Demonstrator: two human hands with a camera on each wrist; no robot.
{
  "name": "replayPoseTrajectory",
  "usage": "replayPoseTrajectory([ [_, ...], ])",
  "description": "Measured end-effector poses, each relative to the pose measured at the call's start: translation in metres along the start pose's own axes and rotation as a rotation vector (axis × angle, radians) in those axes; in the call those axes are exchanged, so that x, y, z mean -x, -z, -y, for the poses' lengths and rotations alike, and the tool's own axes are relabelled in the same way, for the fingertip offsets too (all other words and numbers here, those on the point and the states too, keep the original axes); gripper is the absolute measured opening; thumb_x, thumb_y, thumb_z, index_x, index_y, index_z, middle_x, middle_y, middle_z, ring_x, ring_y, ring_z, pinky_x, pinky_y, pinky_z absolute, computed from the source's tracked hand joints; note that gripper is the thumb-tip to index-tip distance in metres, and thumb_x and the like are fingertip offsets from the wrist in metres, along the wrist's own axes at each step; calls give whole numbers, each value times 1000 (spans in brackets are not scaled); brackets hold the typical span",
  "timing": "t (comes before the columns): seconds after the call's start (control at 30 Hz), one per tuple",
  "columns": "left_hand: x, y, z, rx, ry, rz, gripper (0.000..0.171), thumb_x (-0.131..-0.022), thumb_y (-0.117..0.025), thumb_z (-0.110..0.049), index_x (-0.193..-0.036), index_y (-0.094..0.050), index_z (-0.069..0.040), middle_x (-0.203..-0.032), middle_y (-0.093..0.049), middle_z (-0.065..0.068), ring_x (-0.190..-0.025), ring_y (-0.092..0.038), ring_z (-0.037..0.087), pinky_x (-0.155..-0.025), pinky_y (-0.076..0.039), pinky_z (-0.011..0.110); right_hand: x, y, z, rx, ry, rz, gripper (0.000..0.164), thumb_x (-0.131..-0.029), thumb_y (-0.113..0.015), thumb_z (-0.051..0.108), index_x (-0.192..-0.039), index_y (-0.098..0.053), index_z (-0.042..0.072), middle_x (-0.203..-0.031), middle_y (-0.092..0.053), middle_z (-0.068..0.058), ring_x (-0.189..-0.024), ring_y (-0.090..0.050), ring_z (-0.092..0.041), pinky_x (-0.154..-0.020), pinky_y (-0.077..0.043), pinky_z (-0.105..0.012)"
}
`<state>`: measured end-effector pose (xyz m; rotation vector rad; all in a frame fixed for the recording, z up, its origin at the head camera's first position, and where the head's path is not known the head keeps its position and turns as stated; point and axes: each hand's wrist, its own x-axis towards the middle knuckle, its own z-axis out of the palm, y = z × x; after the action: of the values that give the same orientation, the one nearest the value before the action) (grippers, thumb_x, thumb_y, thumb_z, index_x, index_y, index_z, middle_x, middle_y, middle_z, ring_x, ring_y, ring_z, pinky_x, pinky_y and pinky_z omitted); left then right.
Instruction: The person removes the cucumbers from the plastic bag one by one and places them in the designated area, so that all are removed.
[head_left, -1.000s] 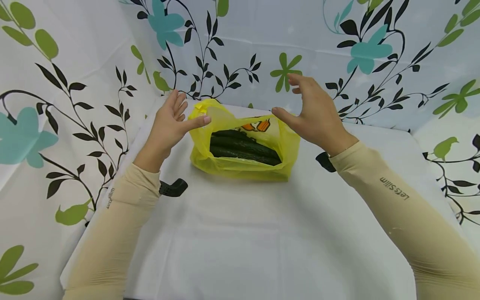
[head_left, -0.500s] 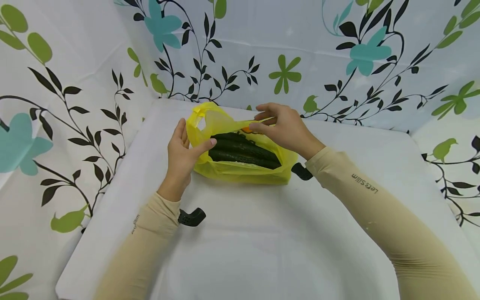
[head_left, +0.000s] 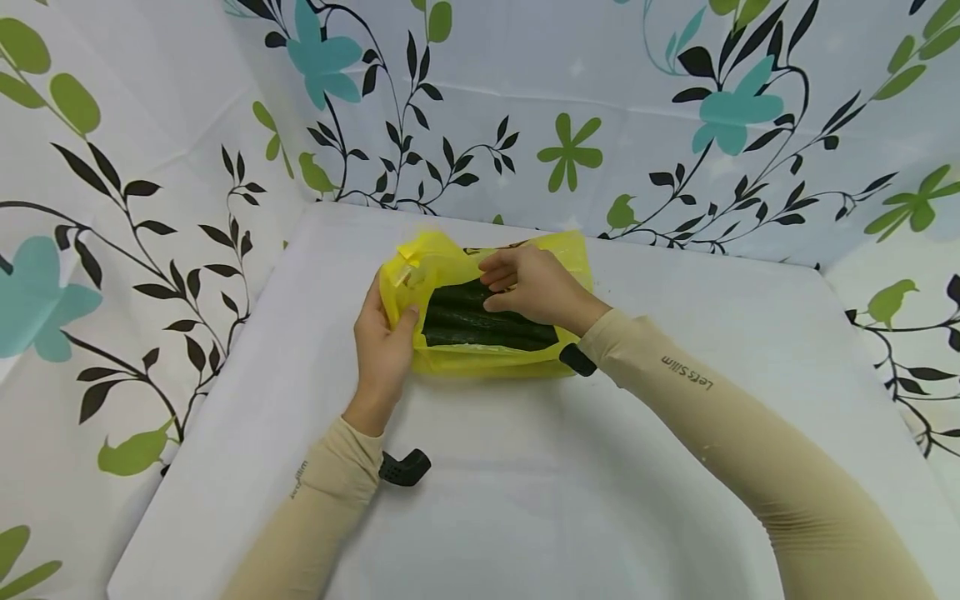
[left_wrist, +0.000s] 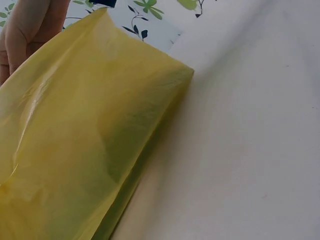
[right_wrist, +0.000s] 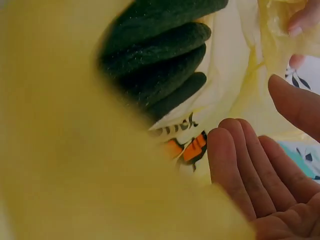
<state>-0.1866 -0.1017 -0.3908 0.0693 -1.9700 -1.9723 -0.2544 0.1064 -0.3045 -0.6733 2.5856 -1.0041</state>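
A yellow plastic bag (head_left: 495, 363) lies on the white table with its mouth facing up and toward me. Inside it are several long dark green cucumbers (right_wrist: 165, 47), side by side. My left hand (head_left: 384, 346) grips the bag's left edge, thumb on the near side and fingers behind the plastic. Over the opening is my right hand (head_left: 536, 287), its fingers in front of the cucumbers and holding nothing. In the right wrist view its fingers (right_wrist: 250, 170) are nearly straight, beside an orange print on the bag. The left wrist view shows mostly the bag's outer side (left_wrist: 115, 110).
A white cloth with printed leaves and flowers (head_left: 570, 154) hangs behind and beside the table (head_left: 480, 517). Dark wrist camera mounts (head_left: 405, 468) stick out below both hands.
My left hand has moved right and taken hold of the bag's left edge. My right hand has come left and down over the opening, and the bag's far side now leans back, wider open.
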Motion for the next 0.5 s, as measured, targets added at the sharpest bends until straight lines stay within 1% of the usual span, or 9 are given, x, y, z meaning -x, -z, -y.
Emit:
replayPoseTrajectory([
  [0.1, 3, -1, 2, 11, -28, -3, 58, -101, -51, 4, -156, -36, -7, -152, -47, 6, -134, -48, 14, -110, -38, 32, -1, -7, 3, 14, 23, 9, 43, -85, -83, 10, -124, -66, 3, -118, -69, -7, -106, -66, -19, -92, -51, -27],
  [0.17, 5, -2, 3, 24, -38, -7, 50, -102, -50, 2, -151, -44, -4, -146, -53, 7, -130, -51, 14, -109, -39, 32, -1, -11, 4, 20, 26, 13, 38, -84, -84, 9, -118, -67, 3, -115, -69, -7, -104, -66, -19, -91, -51, -26],
  [0.23, 7, -2, 4, 29, -39, -11, 40, -104, -50, -1, -144, -51, -3, -137, -59, 7, -124, -54, 15, -106, -41, 34, -2, -14, 5, 37, 22, 19, 37, -82, -86, 10, -115, -69, 3, -113, -70, -7, -102, -66, -18, -90, -52, -27],
  [0.33, 8, -2, 4, 28, -28, -16, 31, -106, -49, -7, -136, -58, -1, -131, -62, 8, -120, -55, 16, -105, -42, 35, -4, -21, 2, 71, 6, 61, 40, -82, -86, 10, -117, -68, 2, -115, -70, -10, -103, -66, -19, -91, -52, -29],
  [0.5, 11, -1, 5, 42, 14, -27, 31, -108, -48, -13, -134, -58, 1, -130, -61, 10, -118, -54, 17, -105, -42, 37, -7, -34, -10, 151, -16, 161, 47, -87, -82, 14, -128, -65, 1, -122, -68, -9, -108, -65, -21, -94, -51, -30],
])
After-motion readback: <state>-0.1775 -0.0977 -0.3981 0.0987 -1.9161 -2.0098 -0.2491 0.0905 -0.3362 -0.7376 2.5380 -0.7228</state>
